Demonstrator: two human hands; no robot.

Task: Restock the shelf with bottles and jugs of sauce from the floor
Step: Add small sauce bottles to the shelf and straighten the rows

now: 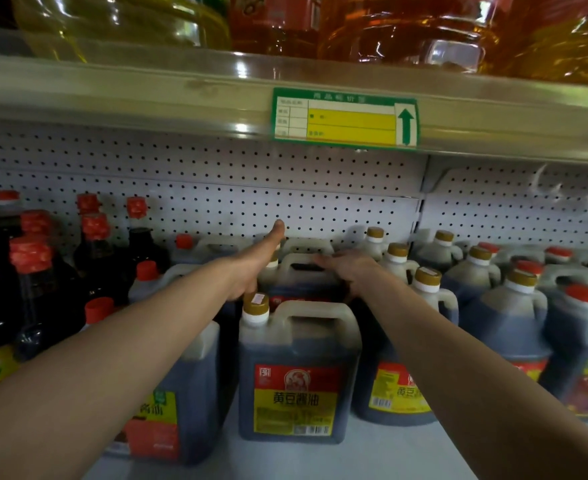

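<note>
Both my arms reach deep into the shelf (pixel 372 459). My left hand (pixel 256 263) presses flat against the left side of a dark soy sauce jug (pixel 306 275) in the second row, thumb pointing up. My right hand (pixel 349 268) lies over the right end of that jug's white handle, fingers curled on it. In front of it stands another soy sauce jug (pixel 299 372) with a gold cap and a red and yellow label, untouched.
Tall red-capped dark bottles (pixel 33 271) crowd the left end. Red-capped jugs (pixel 178 375) stand to the left, gold-capped and red-capped jugs (pixel 507 317) to the right. A perforated back panel (pixel 337 209) closes the rear. The upper shelf edge (pixel 147 88) carries oil containers and a price tag (pixel 344 119).
</note>
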